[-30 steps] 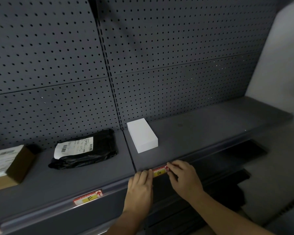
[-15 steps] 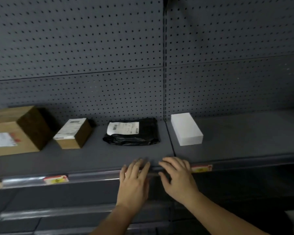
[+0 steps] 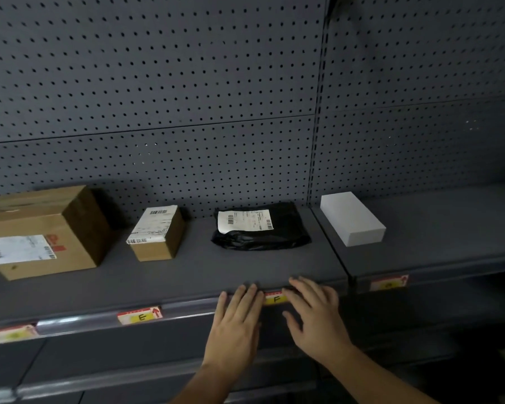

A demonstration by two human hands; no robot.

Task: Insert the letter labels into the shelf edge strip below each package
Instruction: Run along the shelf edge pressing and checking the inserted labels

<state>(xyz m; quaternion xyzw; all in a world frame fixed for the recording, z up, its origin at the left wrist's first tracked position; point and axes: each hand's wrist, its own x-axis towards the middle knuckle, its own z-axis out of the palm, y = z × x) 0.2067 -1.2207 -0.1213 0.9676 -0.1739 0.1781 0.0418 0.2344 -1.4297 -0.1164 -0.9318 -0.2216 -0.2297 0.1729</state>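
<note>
Several packages stand on the grey shelf (image 3: 245,272): a large cardboard box (image 3: 41,231), a small cardboard box (image 3: 158,234), a black mailer bag (image 3: 260,228) and a white box (image 3: 352,218). The shelf edge strip (image 3: 94,319) holds labels: one at far left (image 3: 12,333), an "E" label (image 3: 140,315) under the small box, an "F" label (image 3: 276,298) under the black bag, one (image 3: 389,283) under the white box. My left hand (image 3: 236,322) and my right hand (image 3: 315,316) lie flat with fingers spread, fingertips on the strip either side of the "F" label.
A perforated grey back panel (image 3: 187,97) rises behind the shelf, with an upright post (image 3: 317,126) between two bays. A lower shelf edge (image 3: 114,377) runs beneath my forearms. The right bay (image 3: 449,228) holds only the white box.
The view has swung left along the shelf. My hands left the label under the white box and now rest beside the "F" label under the black bag.
</note>
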